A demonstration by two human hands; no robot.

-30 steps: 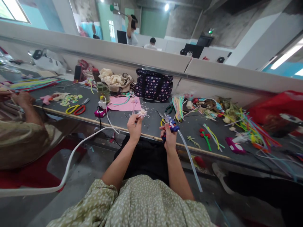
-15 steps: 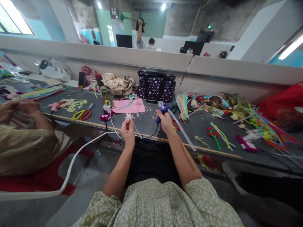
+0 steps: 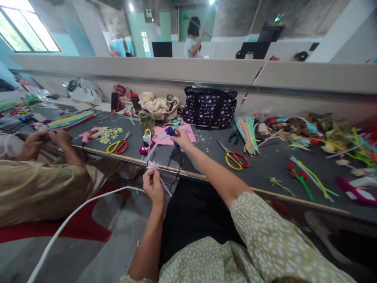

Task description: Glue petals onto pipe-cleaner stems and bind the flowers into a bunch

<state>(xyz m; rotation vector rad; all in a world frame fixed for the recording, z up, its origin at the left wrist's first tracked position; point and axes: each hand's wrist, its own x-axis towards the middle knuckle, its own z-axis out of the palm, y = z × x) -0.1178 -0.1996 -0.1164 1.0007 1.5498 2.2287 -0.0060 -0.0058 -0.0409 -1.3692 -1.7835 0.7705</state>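
My left hand is closed on a pale pink and cream pipe-cleaner flower, just in front of the table's edge; its light stem hangs down to the right. Over the pink sheet, my right hand is closed on a blue glue gun. A pale glue stick runs from the gun toward the lower left, and its black cord hangs over the table edge. Beside the gun are a green jar and a white plug on a magenta block.
Red-and-yellow scissors lie right of my right arm, another pair to the left. Behind stands a dark patterned bag. Pipe-cleaner bundles and a red flower lie at the right. Another person's hands work at the left.
My right hand has carried the glue gun leftward over the pink sheet, uncovering the scissors. My left hand has moved slightly down and left with the flower. The whole view has shifted.
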